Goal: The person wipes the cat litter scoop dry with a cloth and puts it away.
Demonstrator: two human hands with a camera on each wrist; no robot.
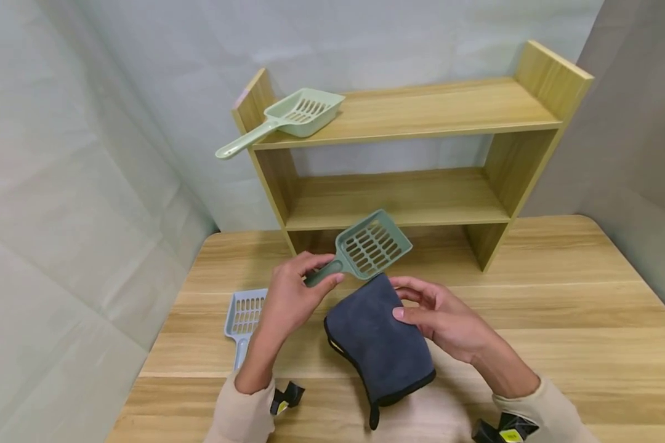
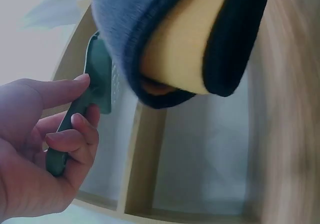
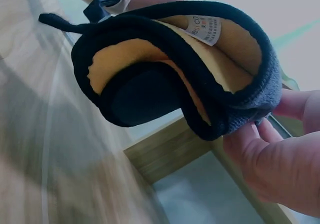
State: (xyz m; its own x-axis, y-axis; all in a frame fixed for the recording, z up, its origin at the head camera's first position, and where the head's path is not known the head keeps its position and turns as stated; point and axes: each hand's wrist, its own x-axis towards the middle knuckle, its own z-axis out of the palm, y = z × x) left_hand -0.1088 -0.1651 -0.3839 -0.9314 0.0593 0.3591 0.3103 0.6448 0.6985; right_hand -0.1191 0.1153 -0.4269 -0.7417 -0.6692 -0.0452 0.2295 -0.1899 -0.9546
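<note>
Well, left hand [image 1: 292,294] grips dark-green scoop [image 1: 370,247]; right hand [image 1: 453,323] holds cloth [image 1: 381,344]

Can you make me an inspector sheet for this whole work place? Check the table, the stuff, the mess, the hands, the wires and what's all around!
Surface: wooden table; a wooden shelf stands on it.
Job's things: green scoop, held up; cloth, folded, dark blue-grey outside, yellow inside, black edging.
Clutter: blue scoop on the table, partly hidden; pale scoop on the shelf's top board, handle jutting past its front-left corner.
Grippers: left hand holds the green scoop's handle; right hand holds the cloth by its side.
Cables: nothing seen.
Surroundings: creased sheets behind and at both sides.
</note>
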